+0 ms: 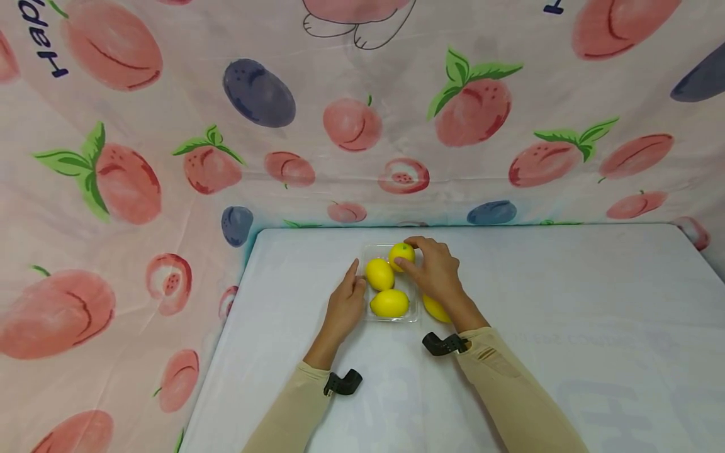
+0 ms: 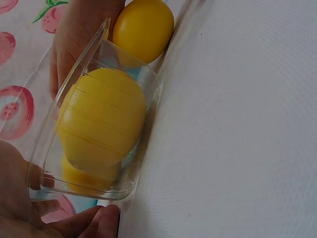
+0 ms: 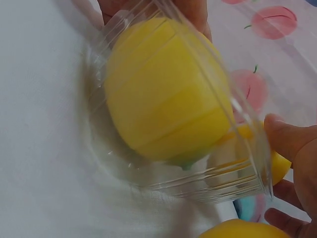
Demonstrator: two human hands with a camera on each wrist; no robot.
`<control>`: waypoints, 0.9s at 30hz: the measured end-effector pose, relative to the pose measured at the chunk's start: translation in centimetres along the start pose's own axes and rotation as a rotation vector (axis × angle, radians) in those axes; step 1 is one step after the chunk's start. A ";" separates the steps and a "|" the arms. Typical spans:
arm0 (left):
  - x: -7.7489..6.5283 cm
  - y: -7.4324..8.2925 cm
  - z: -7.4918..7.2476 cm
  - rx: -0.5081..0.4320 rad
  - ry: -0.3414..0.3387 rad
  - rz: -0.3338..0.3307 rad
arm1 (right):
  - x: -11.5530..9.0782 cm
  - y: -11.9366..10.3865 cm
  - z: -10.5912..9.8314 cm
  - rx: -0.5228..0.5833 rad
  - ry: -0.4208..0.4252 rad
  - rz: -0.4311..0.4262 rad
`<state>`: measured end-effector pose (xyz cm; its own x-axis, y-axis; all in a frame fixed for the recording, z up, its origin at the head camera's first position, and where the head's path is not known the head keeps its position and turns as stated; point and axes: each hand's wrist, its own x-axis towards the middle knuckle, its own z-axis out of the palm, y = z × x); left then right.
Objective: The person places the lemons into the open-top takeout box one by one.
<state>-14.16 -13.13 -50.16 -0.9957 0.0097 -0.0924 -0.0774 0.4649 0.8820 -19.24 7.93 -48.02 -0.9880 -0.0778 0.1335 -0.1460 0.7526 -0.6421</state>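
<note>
A clear plastic box (image 1: 418, 308) stands on the white table, holding yellow lemons. One lemon (image 1: 389, 304) lies along its near side and another lemon (image 1: 379, 275) sits behind it. At the far right corner, my right hand (image 1: 438, 267) pinches a third lemon (image 1: 401, 254), its green tip facing up, between thumb and fingers. My left hand (image 1: 347, 305) touches the box's left wall with fingers extended; in the left wrist view its fingertips (image 2: 106, 220) lie beside the box's end. Another lemon (image 1: 436, 308) rests outside the box, partly hidden under the right wrist.
The white table (image 1: 555, 352) reaches to both sides of the hands. Behind it and along the left hangs a pink cloth (image 1: 306, 207) printed with peaches and dark blue fruit. Black camera mounts (image 1: 344, 382) sit on both wrists.
</note>
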 end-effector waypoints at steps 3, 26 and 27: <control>0.0 0.0 0.0 0.001 0.002 0.003 | 0.0 0.0 0.0 -0.011 -0.002 0.001; 0.0 -0.1 0.1 0.003 0.004 0.012 | -0.3 -0.1 0.3 -0.089 0.037 0.022; 0.0 -0.1 0.1 0.002 0.005 0.013 | -0.4 -0.2 0.3 -0.090 0.036 0.023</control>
<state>-14.10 -13.07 -50.35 -0.9968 0.0113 -0.0786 -0.0642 0.4666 0.8821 -18.88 7.62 -48.14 -0.9884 -0.0371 0.1475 -0.1162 0.8095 -0.5755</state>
